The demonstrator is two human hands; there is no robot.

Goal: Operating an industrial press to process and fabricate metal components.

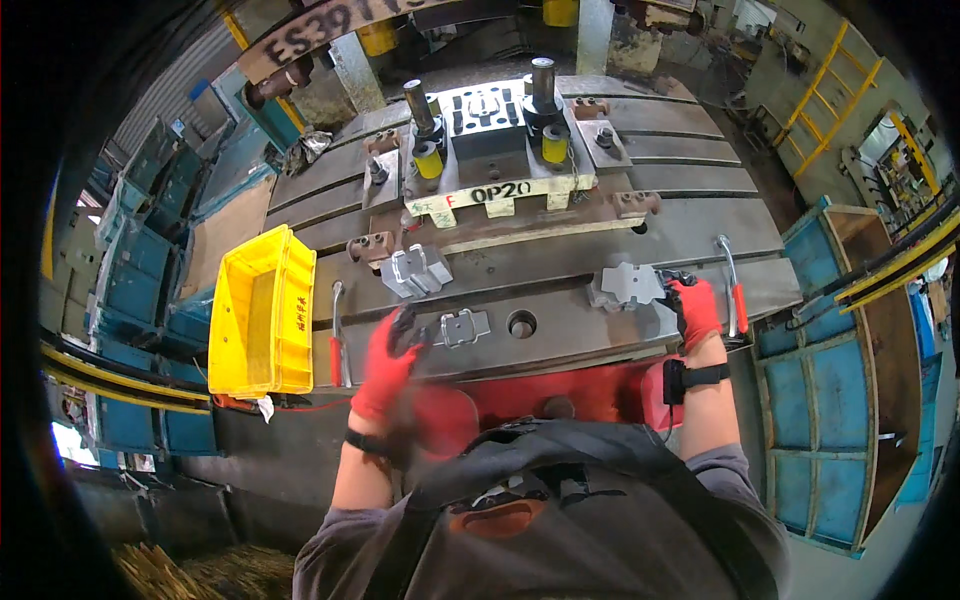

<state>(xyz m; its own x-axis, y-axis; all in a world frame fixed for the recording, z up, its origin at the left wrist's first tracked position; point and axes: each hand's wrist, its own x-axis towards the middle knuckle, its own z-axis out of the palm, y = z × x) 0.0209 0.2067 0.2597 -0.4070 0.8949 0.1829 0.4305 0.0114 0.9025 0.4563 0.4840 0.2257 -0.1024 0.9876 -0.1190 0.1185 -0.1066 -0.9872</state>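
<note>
Grey metal pieces lie on the slotted table (565,322) on either side of its round hole (521,323), with a red-gloved hand near each end of the spread. Just beside the spread fingers of the left hand (388,358), to their right, sits a single flat piece (463,328), its longer side running roughly left to right; the left hand is much the nearer to it, and is open and holding nothing. Well apart, the right hand (696,308) has its fingers bent at the right end of a stack of pieces (628,287), also longer from side to side; whether they grip or merely touch it, I cannot tell. Another stack (415,271) lies beyond the single piece, slightly left, and the die set (490,155) stands farther back, between the two stacks.
</note>
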